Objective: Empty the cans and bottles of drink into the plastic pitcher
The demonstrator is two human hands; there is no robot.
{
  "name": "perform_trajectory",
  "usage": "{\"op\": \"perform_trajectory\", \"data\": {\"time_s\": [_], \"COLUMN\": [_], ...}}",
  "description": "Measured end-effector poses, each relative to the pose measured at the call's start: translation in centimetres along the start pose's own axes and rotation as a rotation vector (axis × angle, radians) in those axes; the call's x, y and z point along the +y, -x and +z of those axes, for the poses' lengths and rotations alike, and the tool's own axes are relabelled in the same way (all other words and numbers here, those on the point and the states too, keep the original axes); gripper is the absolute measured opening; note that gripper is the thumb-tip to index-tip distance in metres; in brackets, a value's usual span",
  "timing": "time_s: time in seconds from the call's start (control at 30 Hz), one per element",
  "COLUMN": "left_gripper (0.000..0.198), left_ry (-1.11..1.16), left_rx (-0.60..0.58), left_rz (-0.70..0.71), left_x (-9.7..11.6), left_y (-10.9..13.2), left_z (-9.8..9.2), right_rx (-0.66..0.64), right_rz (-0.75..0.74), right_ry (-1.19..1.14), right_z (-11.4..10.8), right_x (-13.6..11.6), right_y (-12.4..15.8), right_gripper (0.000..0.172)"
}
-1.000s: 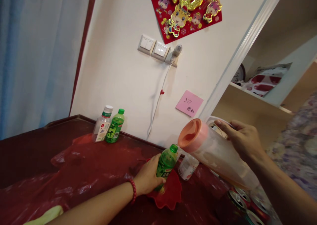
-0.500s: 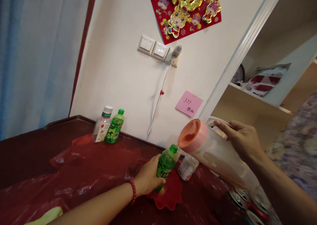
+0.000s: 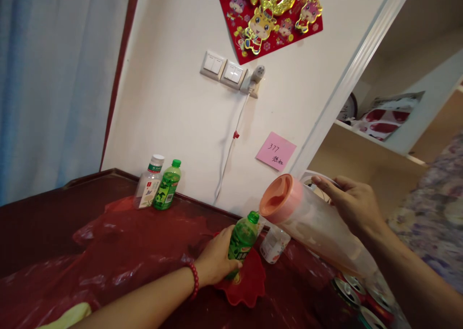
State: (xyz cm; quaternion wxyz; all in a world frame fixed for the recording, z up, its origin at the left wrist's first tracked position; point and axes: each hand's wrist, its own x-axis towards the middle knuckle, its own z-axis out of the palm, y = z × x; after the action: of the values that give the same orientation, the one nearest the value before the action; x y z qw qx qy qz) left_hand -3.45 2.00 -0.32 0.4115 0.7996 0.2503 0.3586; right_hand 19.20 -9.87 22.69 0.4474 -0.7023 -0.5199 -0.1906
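Note:
My left hand (image 3: 217,255) is wrapped round a green plastic bottle (image 3: 243,239), which stands slightly tilted over a red scalloped dish (image 3: 249,283). In my right hand (image 3: 356,203) is the handle of a translucent pitcher (image 3: 318,223) with a pinkish-orange lid (image 3: 278,199). The pitcher is tipped to the left, its spout at the bottle's mouth. Brownish liquid shows along its lower side. Just behind the bottle a clear container with a printed label (image 3: 275,244) stands on the table.
A clear bottle with a white cap (image 3: 149,183) and another green bottle (image 3: 167,185) stand by the wall. Several drink cans (image 3: 347,293) are at the lower right. Red plastic film (image 3: 144,242) covers part of the dark table (image 3: 43,213). A yellow cloth-like item (image 3: 70,315) lies lower left.

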Motion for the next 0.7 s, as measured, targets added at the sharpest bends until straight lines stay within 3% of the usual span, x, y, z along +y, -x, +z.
{"op": "perform_trajectory", "data": {"time_s": [0.7], "left_gripper": [0.075], "left_ry": [-0.020], "left_rx": [-0.017], "left_rz": [-0.016], "left_x": [0.47], "left_y": [0.12], "left_z": [-0.18], "right_rx": [-0.003], "right_rz": [-0.012], "right_ry": [-0.004], "right_z": [-0.01], "right_x": [-0.32], "right_y": [0.04], "right_gripper": [0.071]}}
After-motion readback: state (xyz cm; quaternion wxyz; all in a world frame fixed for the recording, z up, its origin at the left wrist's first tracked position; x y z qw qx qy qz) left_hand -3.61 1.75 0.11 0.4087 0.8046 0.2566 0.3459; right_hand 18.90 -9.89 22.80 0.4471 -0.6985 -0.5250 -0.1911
